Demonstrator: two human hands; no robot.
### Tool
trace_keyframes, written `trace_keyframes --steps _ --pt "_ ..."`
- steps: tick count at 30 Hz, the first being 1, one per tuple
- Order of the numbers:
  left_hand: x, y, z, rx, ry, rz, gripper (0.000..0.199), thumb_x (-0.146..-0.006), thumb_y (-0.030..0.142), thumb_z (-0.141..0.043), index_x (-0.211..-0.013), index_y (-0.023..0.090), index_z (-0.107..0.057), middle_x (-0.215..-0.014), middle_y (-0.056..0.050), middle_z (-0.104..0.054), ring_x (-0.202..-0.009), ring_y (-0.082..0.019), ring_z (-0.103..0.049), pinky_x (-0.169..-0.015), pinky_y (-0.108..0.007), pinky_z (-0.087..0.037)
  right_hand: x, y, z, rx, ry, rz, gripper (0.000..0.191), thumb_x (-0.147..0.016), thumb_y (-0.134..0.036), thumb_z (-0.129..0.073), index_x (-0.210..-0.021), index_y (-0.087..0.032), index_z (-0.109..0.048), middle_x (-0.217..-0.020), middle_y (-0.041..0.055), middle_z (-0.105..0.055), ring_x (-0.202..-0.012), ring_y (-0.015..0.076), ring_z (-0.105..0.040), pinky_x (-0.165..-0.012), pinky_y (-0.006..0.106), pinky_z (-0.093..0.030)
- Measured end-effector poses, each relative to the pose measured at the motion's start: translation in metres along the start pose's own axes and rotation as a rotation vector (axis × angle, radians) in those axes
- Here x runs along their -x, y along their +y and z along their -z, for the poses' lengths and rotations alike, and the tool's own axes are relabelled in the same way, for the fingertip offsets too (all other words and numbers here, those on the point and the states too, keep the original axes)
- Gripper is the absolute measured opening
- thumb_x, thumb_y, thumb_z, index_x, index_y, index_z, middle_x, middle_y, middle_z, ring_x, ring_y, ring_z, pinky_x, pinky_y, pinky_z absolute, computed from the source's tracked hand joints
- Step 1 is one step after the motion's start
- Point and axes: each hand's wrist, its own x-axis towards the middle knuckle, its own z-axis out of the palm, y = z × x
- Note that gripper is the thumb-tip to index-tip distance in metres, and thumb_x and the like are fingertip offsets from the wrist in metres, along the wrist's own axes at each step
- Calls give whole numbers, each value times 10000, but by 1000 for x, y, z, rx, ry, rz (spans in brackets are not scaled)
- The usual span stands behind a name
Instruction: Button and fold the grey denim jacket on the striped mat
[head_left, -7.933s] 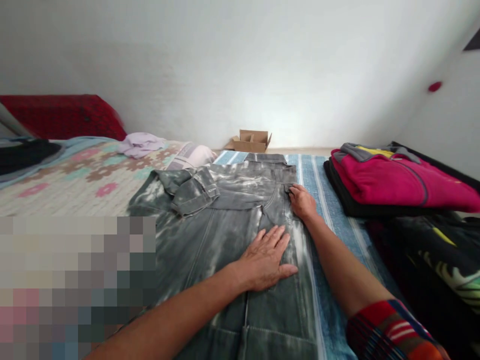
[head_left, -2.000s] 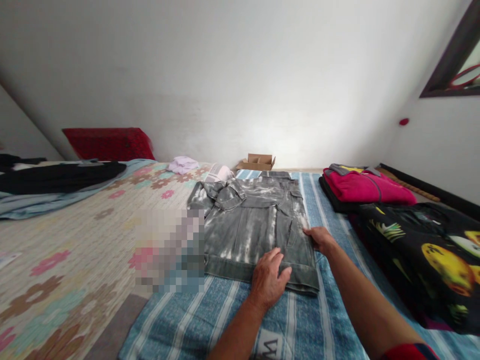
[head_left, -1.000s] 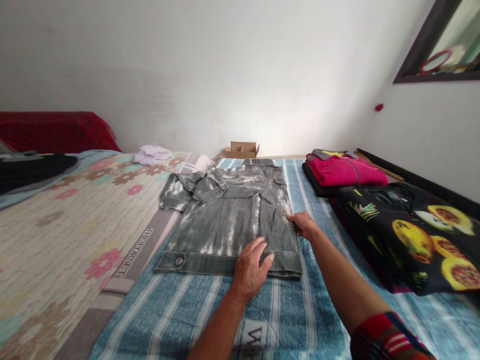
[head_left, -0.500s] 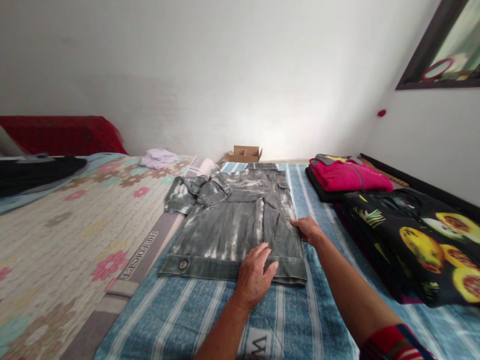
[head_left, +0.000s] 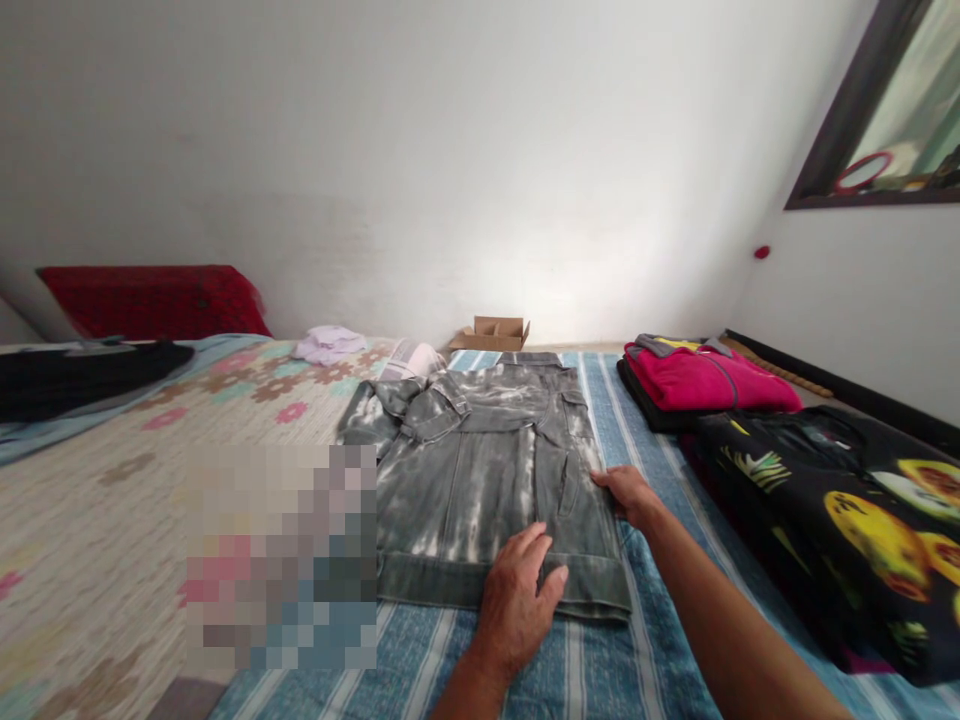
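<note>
A grey, bleach-streaked denim jacket (head_left: pixel 480 490) lies flat on a blue striped sheet, one side folded inward with its sleeve on top at the left. My left hand (head_left: pixel 521 595) rests palm down on the bottom hem, its fingers apart. At the jacket's right edge, beside a slanted pocket, my right hand (head_left: pixel 628 495) holds the fabric, thumb on top and the other fingers mostly hidden under the edge.
Folded clothes stand at the right: a pink fleece (head_left: pixel 705 375) and a black fruit-print garment (head_left: pixel 847 520). Behind is a small cardboard box (head_left: pixel 495 333). A lilac cloth (head_left: pixel 330 343) and a black garment (head_left: pixel 97 378) lie left on the floral bedspread (head_left: pixel 135 520). A blurred patch hides part of the sheet.
The view has tilted up slightly, so everything sits a little lower. Both hands keep about the same places on the jacket.
</note>
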Motion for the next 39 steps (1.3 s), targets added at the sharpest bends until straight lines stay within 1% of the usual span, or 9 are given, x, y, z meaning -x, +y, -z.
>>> trace_keyframes --steps 6,10,14,18,26,29,33,36,39 --pt "0 -3 0 -4 15 -21 303 -793 250 -590 -1087 196 -643 -1189 -97 -638 -1075 -239 -609 -913 -409 -526 -2 -1 -1 -7 -6 -7 210 -921 -332 -532 -866 -133 -570 -677 -48 -530 -496 55 -469 -465 188 -415" --pt "0 -2 -1 -13 14 -28 313 -785 251 -602 -1083 167 -644 -1182 -116 -639 -1073 -249 -610 -907 -411 -531 -2 -1 0 -7 -1 -9 209 -921 -334 -533 -878 -133 -572 -688 -45 -533 -494 52 -462 -460 184 -410" --pt "-1 -1 0 -28 -7 -34 325 -789 258 -599 -1093 151 -638 -1186 -125 -636 -1079 -252 -606 -913 -417 -527 -3 -1 1 -18 -20 -25 209 -922 -337 -530 -937 -133 -575 -757 -22 -563 -550 65 -506 -492 198 -445" --pt "-1 -1 0 -25 -11 -31 313 -796 263 -590 -1090 165 -637 -1189 -116 -636 -1079 -246 -606 -913 -413 -525 -5 0 3 -24 -35 -42 220 -921 -340 -531 -983 -134 -577 -825 -1 -585 -613 82 -546 -537 222 -480" --pt "-2 -2 0 -8 -9 -36 310 -807 280 -577 -1097 188 -633 -1191 -104 -635 -1088 -243 -598 -923 -415 -516 -5 -1 3 -23 -12 -38 228 -916 -333 -540 -1028 -138 -575 -907 22 -598 -696 106 -577 -597 255 -508" --pt "-2 -2 0 -13 -26 -30 322 -809 289 -578 -1107 178 -627 -1199 -107 -629 -1100 -248 -589 -936 -421 -507 -5 -1 4 -27 -9 -37 224 -916 -332 -541 -1017 -136 -577 -886 16 -598 -674 100 -572 -580 245 -503" --pt "-3 -1 0 -14 -47 -24 335 -807 284 -577 -1114 159 -621 -1210 -116 -622 -1110 -252 -582 -945 -428 -498 -4 -1 4 -28 6 -21 211 -916 -334 -542 -965 -132 -580 -808 -7 -585 -597 76 -541 -523 212 -474" --pt "-4 0 0 -12 -55 -19 336 -809 281 -574 -1118 157 -620 -1216 -117 -618 -1118 -252 -576 -954 -428 -491 -1 -1 4 -29 16 -3 201 -917 -328 -541 -902 -130 -576 -723 -34 -553 -517 53 -486 -466 183 -427" --pt "-4 1 0 -11 -58 -18 337 -811 280 -572 -1118 152 -619 -1216 -121 -617 -1118 -252 -575 -954 -431 -489 9 0 3 -40 7 24 203 -909 -304 -544 -802 -132 -563 -593 -60 -500 -434 46 -429 -401 169 -353"
